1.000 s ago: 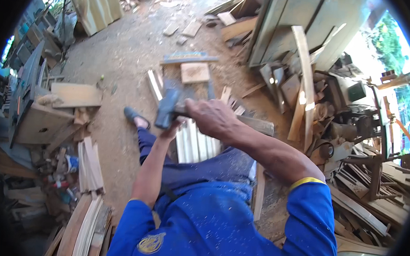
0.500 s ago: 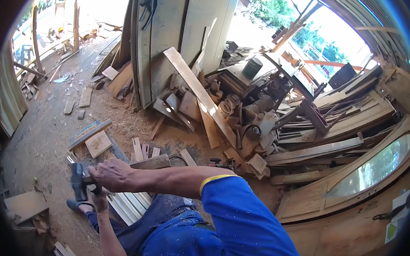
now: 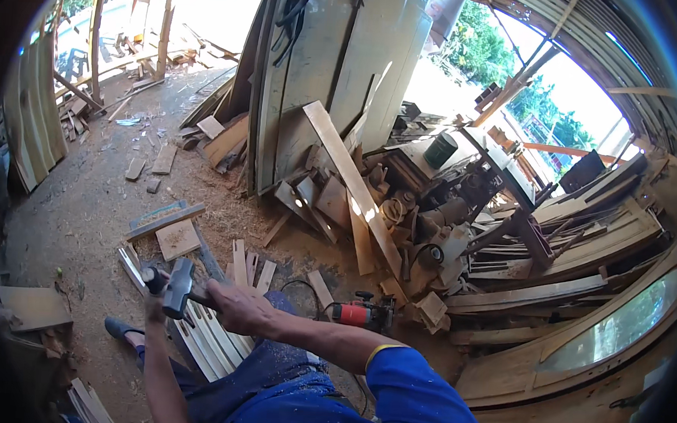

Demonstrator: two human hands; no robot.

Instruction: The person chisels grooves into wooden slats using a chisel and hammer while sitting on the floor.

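My right hand (image 3: 241, 307) is closed round the handle of a hammer (image 3: 177, 289), whose blue-grey metal head hangs just right of my left hand (image 3: 155, 307). That left hand is wrapped round an upright chisel (image 3: 152, 279); its dark round butt shows above the fist, while the hammer head hides most of its lower part. Hammer and chisel butt look apart. Below both hands, several pale wooden strips (image 3: 210, 344) lie side by side against my leg, with narrow slots in some. My right forearm crosses above my lap.
A red power tool (image 3: 353, 314) with a cable sits right of my lap. Wood offcuts (image 3: 178, 238) and sawdust lie ahead. A long plank (image 3: 351, 183) leans over dusty machine parts. A door with a glass pane (image 3: 616, 322) lies at the right.
The hammer and my right hand have moved right, from over my left hand to beside it. The view has shifted, and the red power tool now shows fully beyond my right arm.
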